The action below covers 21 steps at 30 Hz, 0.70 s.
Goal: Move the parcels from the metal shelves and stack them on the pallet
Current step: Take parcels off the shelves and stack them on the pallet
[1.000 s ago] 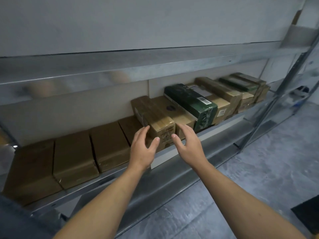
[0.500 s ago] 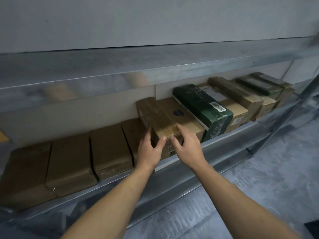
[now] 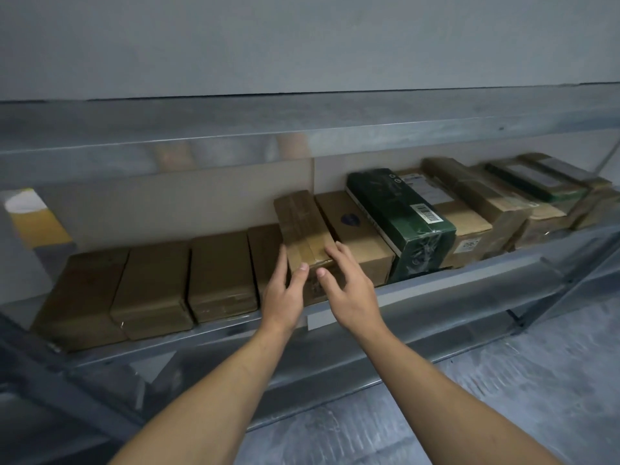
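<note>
Okay so the taped parcel (image 3: pixel 302 226) is the one we're on. It's a single brown box with tape running down its top, sitting about mid-row on the metal shelf (image 3: pixel 453 283), and it's taller than its neighbours on the left.

Both our hands are at its front end, one on each front corner. On the left hand (image 3: pixel 285 293) the fingers lie fairly straight up the box's left side, with the thumb hooked over the front top edge. On the right hand (image 3: pixel 350 286) the fingers are bent over the top right edge and the thumb is on the front face. So neither hand is spread wide. Each one is wrapped round its corner and grasping the box, with the two thumbs close together in the middle. As far as we can tell, the box is resting on the shelf.

Counting outward:
- **Left side:** four low brown parcels (image 3: pixel 152 286) sit side by side. The fourth is right against the taped one and partly hidden by our left hand.
- **Right side:** one plain box with a dark logo (image 3: pixel 355 236) touches the taped parcel, then one green box (image 3: pixel 399 223) with a barcode sticker.
- **Further right:** a pile of at least four more brown parcels, with one flat dark green parcel (image 3: pixel 536 179) on top. It's too blurry there for an exact count.

There's one more shelf level (image 3: pixel 302 129) overhead and grey floor (image 3: pixel 503 380) below.
</note>
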Motion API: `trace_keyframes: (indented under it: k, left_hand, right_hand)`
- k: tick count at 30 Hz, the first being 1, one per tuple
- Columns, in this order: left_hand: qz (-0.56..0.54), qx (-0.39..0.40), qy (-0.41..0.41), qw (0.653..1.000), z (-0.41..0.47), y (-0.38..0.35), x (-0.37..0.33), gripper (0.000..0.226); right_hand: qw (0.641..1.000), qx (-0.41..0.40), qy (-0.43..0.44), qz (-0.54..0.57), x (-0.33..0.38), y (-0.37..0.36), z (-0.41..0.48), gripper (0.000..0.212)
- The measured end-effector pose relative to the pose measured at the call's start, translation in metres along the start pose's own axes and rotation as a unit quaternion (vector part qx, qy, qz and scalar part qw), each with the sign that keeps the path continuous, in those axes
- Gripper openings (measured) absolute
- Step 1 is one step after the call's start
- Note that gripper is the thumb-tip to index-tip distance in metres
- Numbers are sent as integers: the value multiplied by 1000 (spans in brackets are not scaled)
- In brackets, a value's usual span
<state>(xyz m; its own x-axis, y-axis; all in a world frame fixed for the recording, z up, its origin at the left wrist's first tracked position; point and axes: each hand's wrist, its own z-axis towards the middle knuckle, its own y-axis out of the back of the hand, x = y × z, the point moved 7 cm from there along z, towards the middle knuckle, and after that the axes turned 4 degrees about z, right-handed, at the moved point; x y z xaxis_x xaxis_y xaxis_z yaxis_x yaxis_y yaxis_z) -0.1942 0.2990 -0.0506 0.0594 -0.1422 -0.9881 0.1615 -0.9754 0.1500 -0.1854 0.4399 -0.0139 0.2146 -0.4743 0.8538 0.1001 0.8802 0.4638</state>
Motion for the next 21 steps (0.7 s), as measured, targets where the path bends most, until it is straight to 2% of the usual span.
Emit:
trace_keyframes:
  k: [5,11,21]
  left_hand:
    - [-37,-53,-10,998,-33,12,-1,57]
    - [-61,-94,-33,993,-80,25,-11,68]
    - [-50,-186,-84,978,-155,69,-10,54]
  right_hand:
    - [996,17,14,83,6,1,-24,42]
    - [990,34,43,131,24,3,-53,35]
    - [972,114,45,199,46,-27,-98,43]
